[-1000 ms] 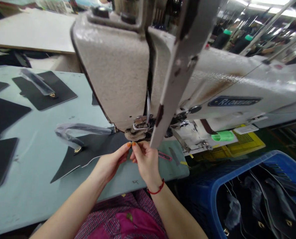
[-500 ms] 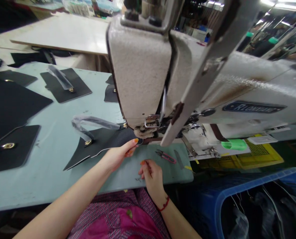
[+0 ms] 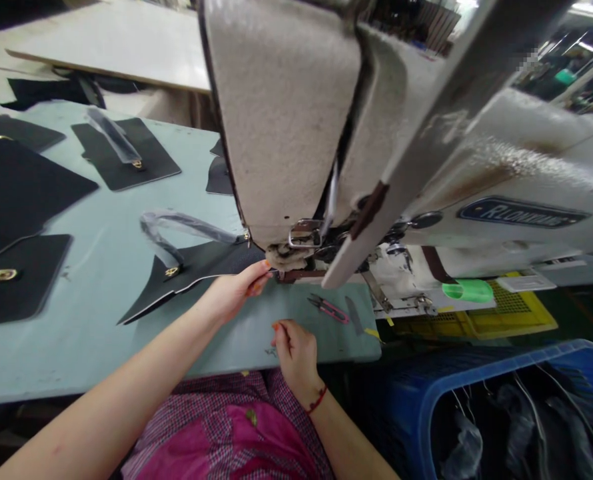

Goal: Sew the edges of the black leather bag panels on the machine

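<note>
My left hand pinches the near edge of a black leather panel, close under the head of the sewing machine. A plastic-wrapped handle with gold-coloured fittings arches over the panel. The panel's right end runs in below the machine head, where the needle area is hidden. My right hand, a red cord on its wrist, is curled near the table's front edge; whether its fingers hold anything is hidden. Pink-handled thread snips lie just beyond it.
More black panels with wrapped handles lie on the pale green table, at left and behind. A blue bin with black pieces stands at right. A yellow crate sits behind it. A slanting metal bar crosses before the machine.
The view has shifted slightly, with the machine head looming larger. My left hand still grips the panel's edge by the machine. My right hand stays curled near the table edge.
</note>
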Motion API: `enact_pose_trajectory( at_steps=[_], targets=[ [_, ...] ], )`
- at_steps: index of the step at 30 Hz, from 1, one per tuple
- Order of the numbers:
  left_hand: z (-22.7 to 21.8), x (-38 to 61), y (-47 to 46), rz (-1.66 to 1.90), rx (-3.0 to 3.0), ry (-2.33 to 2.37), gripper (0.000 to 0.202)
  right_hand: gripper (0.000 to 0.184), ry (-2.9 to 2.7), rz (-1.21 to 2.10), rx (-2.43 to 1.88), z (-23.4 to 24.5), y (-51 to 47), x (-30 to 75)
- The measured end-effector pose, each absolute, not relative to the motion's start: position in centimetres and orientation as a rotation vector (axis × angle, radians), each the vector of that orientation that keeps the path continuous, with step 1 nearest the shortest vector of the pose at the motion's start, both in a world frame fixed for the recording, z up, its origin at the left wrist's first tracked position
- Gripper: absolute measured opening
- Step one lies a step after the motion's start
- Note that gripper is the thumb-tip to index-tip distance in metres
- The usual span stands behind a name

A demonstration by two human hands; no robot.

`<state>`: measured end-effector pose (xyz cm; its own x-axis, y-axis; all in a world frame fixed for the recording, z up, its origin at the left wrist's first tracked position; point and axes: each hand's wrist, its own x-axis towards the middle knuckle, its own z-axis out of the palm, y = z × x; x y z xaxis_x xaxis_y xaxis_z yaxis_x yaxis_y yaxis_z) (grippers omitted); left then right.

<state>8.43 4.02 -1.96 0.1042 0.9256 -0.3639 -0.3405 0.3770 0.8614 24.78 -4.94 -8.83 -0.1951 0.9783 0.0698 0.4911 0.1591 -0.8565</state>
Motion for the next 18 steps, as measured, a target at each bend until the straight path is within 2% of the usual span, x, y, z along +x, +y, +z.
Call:
enact_pose_trajectory(
  at_steps=[8,18],
  targets=[
    [-2.2,8.9,4.1,1.144,0.643,1.100,0.034,0.028,-1.791,0.922,-1.410,-9.1,-4.8,24.9],
    [-0.7,10.0,3.7,1.233,0.604,1.127,0.041,0.027,-1.770,0.929,-1.389,-9.7,-4.9,25.2]
  ],
)
